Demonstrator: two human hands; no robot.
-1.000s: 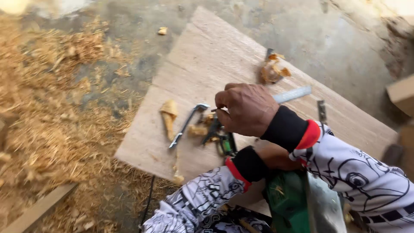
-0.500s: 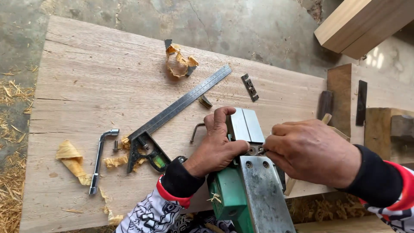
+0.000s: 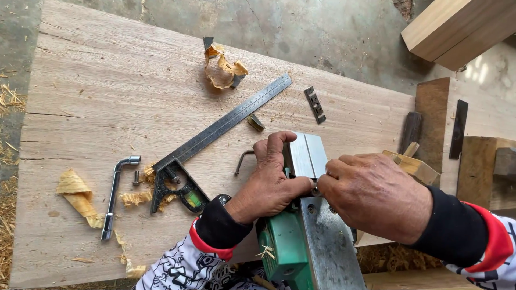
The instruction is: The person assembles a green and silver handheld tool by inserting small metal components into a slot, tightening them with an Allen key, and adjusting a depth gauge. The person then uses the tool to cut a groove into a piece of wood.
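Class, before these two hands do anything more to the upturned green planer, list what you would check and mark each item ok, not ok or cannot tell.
1. Planer upturned, metal sole facing up: ok.
2. Both hands on it: left hand grips the front plate, right hand pinches at the gap: ok.
3. Power disconnected: cannot tell, no cord or plug in view.
4. Socket wrench within reach on the board: ok.
5. Combination square clear of the hands: ok.
6. Loose blade strip lying apart, not under the hands: ok.
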